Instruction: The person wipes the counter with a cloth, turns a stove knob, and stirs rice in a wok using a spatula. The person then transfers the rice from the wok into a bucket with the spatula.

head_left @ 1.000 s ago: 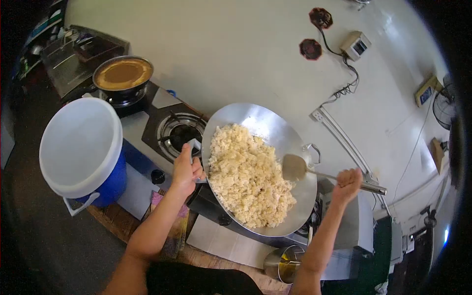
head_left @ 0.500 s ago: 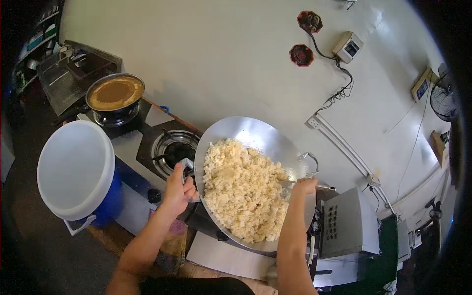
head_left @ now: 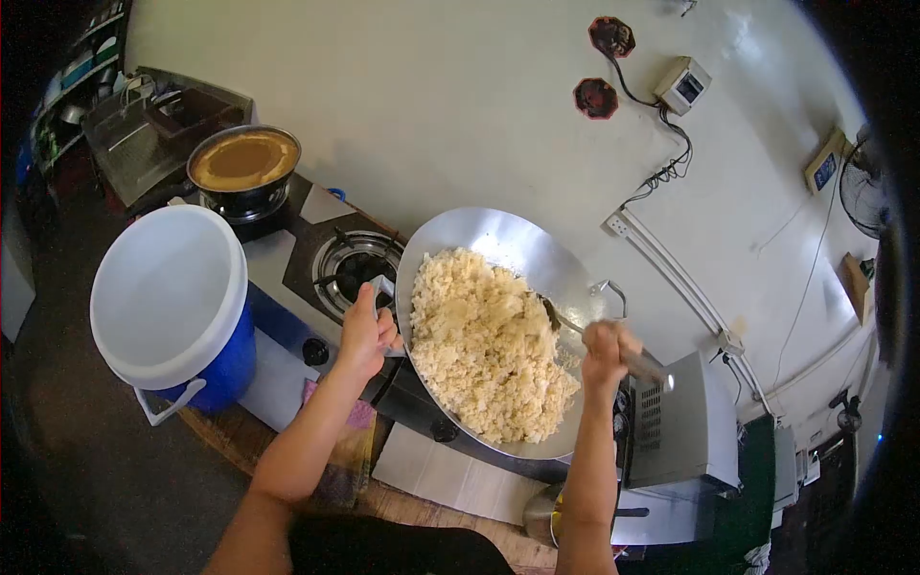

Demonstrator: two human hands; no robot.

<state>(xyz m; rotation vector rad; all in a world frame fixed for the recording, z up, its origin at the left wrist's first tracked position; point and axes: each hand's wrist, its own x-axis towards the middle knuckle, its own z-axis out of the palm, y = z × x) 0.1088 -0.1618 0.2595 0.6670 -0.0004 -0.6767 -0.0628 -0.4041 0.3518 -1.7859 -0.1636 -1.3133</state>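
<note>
A wide metal wok (head_left: 479,226) sits on the stove, filled with a large mound of pale yellowish fried rice (head_left: 484,345). My left hand (head_left: 367,337) is closed around the wok's left handle. Over the wok's right side, my right hand (head_left: 609,351) grips the handle of a metal spatula (head_left: 567,324). The spatula's head is at the right edge of the rice, partly hidden by it. Just beyond my right hand, the wok's other loop handle (head_left: 611,293) is free.
Left of the wok stands a blue bucket (head_left: 228,359) with a white interior. A pan of brown liquid (head_left: 244,161) rests on the far burner, near a bare burner (head_left: 358,270). Right of the wok is a grey metal box (head_left: 685,422); a metal pot (head_left: 542,513) stands near my right forearm.
My right hand has lifted slightly, and the spatula is now angled more steeply at the rice's right edge. The whole view has shifted a little; my left hand still holds the wok handle.
</note>
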